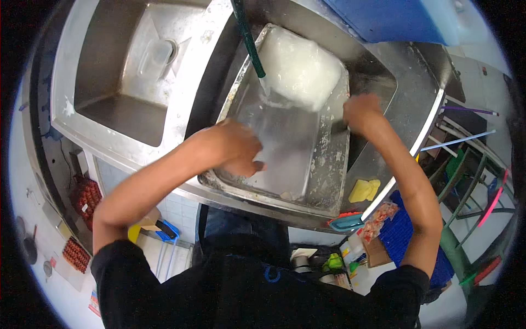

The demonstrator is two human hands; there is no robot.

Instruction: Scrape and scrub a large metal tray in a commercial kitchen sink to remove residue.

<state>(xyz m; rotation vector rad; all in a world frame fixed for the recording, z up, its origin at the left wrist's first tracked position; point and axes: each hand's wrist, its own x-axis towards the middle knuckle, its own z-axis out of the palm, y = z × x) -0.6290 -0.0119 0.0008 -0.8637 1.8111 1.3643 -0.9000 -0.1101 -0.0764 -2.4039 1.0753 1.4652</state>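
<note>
A worn rectangular metal tray (328,164) lies tilted in the right-hand basin of a steel sink, with shallow water in it. At its far end rests a whitish translucent block (302,68), perhaps ice. Water runs from a dark green hose (250,41) beside the block. My left hand (238,148), blurred, reaches over the tray's left rim with bent fingers; I cannot tell whether it touches anything. My right hand (363,113) is curled at the tray's right rim, also blurred. Its fingertips are hidden, so a grip on the rim cannot be confirmed.
In the left sink basin (123,98) a clear plastic container (155,59) lies by the drain. A yellow sponge (364,190) and a teal-and-red item (346,222) sit at the counter's front right. A blue bin (390,20) stands beyond the sink. Green metal racks (472,181) are on the right.
</note>
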